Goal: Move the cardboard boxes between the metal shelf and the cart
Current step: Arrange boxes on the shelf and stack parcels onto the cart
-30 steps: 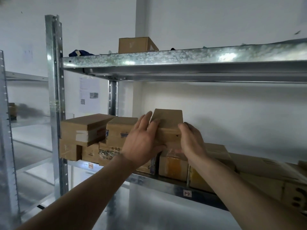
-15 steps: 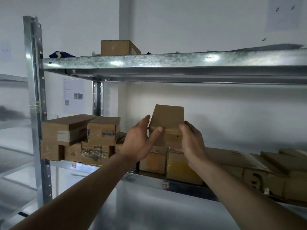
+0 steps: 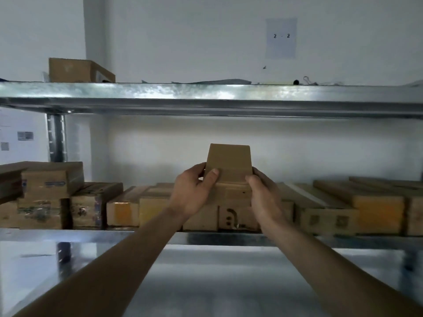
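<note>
A small plain cardboard box [image 3: 229, 164] is held between both hands above the row of boxes on the middle level of the metal shelf [image 3: 137, 235]. My left hand [image 3: 194, 193] grips its left side, thumb on the front face. My right hand [image 3: 263, 193] grips its right side. Directly below it sits a box with a printed logo [image 3: 231, 216]. The cart is out of view.
Several cardboard boxes line the middle level, with a stack at the left [image 3: 45, 184] and flat ones at the right [image 3: 366, 202]. The upper shelf beam [image 3: 206, 94] carries one box [image 3: 77, 70] and small items. A paper sign [image 3: 281, 37] hangs on the wall.
The view has shifted right along the shelf, so the left upright has left the frame. Both hands have carried the small box rightward, over the logo box.
</note>
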Demonstrator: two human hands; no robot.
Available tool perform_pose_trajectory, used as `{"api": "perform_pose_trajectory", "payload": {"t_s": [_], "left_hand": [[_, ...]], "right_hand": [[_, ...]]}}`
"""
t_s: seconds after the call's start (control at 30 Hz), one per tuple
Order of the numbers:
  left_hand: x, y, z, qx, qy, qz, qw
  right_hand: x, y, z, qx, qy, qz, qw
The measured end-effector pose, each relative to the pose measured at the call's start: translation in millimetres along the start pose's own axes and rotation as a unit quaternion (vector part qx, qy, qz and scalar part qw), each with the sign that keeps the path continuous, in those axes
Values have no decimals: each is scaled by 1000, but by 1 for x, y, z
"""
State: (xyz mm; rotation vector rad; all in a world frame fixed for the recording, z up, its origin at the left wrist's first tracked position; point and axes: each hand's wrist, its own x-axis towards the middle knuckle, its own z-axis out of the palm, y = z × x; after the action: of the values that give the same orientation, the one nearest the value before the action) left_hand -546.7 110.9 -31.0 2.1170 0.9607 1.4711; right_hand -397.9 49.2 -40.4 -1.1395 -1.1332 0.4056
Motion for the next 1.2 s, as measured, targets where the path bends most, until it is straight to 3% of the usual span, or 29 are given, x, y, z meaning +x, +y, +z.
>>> {"api": "perform_pose_trajectory", "payload": {"t_s": [0.33,0.63,0.93,1.2], "left_hand": [[-42,103,173,-97,-102,47,989],[-71,175,330,-149,-213,101,960],[-88,235,471,-245,-344,140,896],[-101,261,559,-310,-423,166,835]], "right_hand": [[-34,7,-202,-89,126,14,988],[-68,24,-361,-156,263,74,949],[-86,45,-484,-203,379,100,897],[-98,67,-546,-244,465,141,839]]}}
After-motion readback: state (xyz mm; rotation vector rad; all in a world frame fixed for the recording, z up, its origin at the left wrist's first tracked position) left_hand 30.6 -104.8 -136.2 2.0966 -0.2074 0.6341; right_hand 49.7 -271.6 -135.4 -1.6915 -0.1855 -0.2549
